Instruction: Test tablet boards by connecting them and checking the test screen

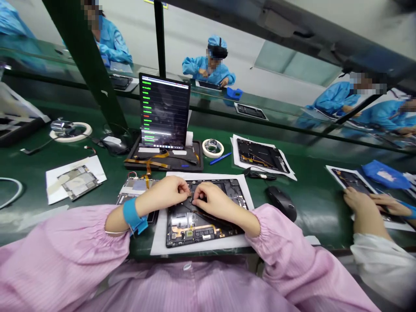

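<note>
The opened black tablet chassis with exposed boards [198, 225] is lying on a white paper sheet [159, 242] at the green bench's near edge. The left hand [169, 190] and right hand [211, 200] are both pressing curled fingertips onto its upper middle, grasping nothing I can make out. A black computer mouse [282, 203] is sitting just right.

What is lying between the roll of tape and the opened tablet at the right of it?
In the head view, a blue pen lies on the green table between the roll of tape and the opened tablet.

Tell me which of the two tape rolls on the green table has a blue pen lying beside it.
The roll of tape right of the upright screen; the blue pen lies just beside it. The other roll, far left, has none.
</note>
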Available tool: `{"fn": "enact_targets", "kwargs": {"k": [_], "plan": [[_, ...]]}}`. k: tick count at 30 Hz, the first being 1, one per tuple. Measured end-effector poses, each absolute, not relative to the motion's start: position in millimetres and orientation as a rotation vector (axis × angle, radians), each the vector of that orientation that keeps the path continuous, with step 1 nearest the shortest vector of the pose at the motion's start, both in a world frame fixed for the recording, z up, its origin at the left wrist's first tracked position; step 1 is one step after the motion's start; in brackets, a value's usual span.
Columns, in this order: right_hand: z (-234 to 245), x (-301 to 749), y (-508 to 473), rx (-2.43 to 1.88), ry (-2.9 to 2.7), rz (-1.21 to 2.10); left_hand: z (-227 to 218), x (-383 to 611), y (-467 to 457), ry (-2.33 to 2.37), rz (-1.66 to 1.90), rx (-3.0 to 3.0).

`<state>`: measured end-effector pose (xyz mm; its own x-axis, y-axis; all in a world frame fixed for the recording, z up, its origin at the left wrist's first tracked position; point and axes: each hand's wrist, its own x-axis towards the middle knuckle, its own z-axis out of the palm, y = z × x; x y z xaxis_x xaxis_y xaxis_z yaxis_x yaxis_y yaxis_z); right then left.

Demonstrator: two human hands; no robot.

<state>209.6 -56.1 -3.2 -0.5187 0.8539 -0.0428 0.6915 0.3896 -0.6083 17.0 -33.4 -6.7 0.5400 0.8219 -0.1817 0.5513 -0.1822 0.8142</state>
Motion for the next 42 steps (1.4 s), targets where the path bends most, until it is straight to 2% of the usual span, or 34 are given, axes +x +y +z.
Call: {"fn": "enact_targets", "kwargs": {"k": [42], "plan": [[-2.1,217.6,-61.3,-1.339,-2.305,0.867,-6.4,25.7,-43.5,1.144,0.319,1.941]]}}
